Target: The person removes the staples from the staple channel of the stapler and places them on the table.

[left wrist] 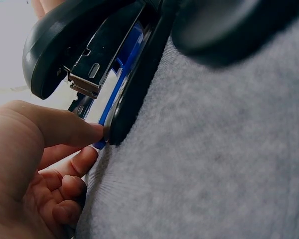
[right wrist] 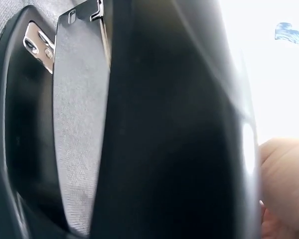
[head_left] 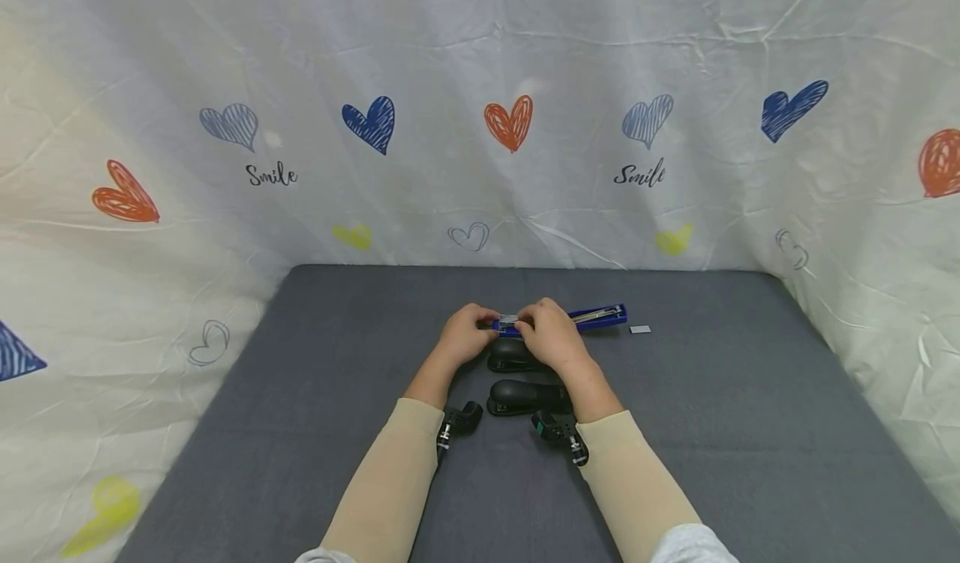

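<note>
A blue stapler (head_left: 597, 317) lies across the table, its metal inner parts uncovered at the right. At its left end my left hand (head_left: 463, 335) pinches it between thumb and fingers; the left wrist view shows this hand (left wrist: 45, 159) at the tip of the blue stapler (left wrist: 120, 82). My right hand (head_left: 555, 335) grips the stapler's middle, its fingertips beside a small silvery piece (head_left: 508, 319) that sits between the hands. Whether that piece is loose or part of the stapler is unclear. In the right wrist view only part of the right hand (right wrist: 286, 184) shows, behind a black stapler (right wrist: 174, 124).
Two black staplers lie nearer to me, one (head_left: 512, 356) just below the hands and another (head_left: 525, 398) closer still. Right of the blue stapler is a small pale strip (head_left: 640, 329). Behind the grey table (head_left: 360, 313) hangs a white curtain (head_left: 570, 204) with printed hearts.
</note>
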Tool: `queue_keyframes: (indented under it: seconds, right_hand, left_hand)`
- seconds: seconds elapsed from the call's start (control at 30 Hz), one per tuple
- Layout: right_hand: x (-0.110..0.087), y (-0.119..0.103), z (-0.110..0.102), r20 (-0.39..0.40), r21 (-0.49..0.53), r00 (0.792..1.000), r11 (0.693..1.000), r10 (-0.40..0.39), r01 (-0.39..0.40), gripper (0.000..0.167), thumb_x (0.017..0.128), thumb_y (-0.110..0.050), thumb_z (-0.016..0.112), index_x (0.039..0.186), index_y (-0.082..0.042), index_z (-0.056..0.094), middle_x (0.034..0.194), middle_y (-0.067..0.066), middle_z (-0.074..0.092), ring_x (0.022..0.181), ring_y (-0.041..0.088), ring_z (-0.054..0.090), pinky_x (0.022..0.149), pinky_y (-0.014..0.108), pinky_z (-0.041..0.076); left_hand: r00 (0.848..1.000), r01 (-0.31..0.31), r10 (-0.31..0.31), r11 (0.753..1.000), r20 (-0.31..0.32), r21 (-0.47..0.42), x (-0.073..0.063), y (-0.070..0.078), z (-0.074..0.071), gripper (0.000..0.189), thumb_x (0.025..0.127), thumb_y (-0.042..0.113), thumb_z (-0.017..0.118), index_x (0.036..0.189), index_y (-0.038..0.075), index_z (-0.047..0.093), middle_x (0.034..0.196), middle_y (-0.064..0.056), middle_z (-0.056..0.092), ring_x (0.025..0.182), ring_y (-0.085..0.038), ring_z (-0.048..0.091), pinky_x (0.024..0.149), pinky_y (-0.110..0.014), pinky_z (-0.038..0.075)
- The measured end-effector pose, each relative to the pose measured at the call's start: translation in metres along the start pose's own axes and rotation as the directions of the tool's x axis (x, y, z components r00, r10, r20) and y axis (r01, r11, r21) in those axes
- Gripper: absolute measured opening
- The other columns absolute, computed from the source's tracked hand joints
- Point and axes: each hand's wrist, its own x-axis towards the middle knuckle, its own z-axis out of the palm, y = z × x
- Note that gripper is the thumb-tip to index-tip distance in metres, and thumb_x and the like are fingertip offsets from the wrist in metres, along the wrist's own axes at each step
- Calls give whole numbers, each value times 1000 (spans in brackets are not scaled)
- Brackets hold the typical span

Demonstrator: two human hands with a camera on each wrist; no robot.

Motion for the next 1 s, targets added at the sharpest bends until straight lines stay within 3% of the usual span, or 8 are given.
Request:
queue_keyframes:
  seconds: [0.23,0.5,0.73,1.0]
  right_hand:
    - [4,-3,1,-22,103,1000,995,9,-6,25,103,-17,65,123,-4,71,114,12,66,102,28,64,87,45,53]
    - [6,-4,2,-26,262,998,964,58,-49,29,102,-12,65,130,-2,68,116,12,71,99,28,67,81,43,55]
    - [6,-6,7,-43,272,998,962,42,-29,33,101,-12,66,133,-2,68,120,13,72,107,30,68,86,43,56]
    - [10,-6,15,-152,252,987,967,62,-22,25,99,-14,71,121,-3,76,109,12,75,97,28,71,81,43,56]
  left_hand:
    - [1000,-2,2,1000,-5,1,0,0,-2,29,93,11,73,122,7,75,109,-7,65,104,-27,62,95,-46,49]
    - [1000,-3,3,1000,1,12,1,1,-1,29,93,12,73,122,7,75,109,-7,65,104,-27,63,95,-45,49]
    - [1000,0,0,1000,-3,-1,0,0,0,29,94,12,73,122,7,75,110,-7,65,105,-28,63,95,-46,49]
    - [1000,6,-6,1000,3,6,-1,0,-1,29,94,13,73,123,8,75,110,-7,65,104,-27,62,95,-46,49]
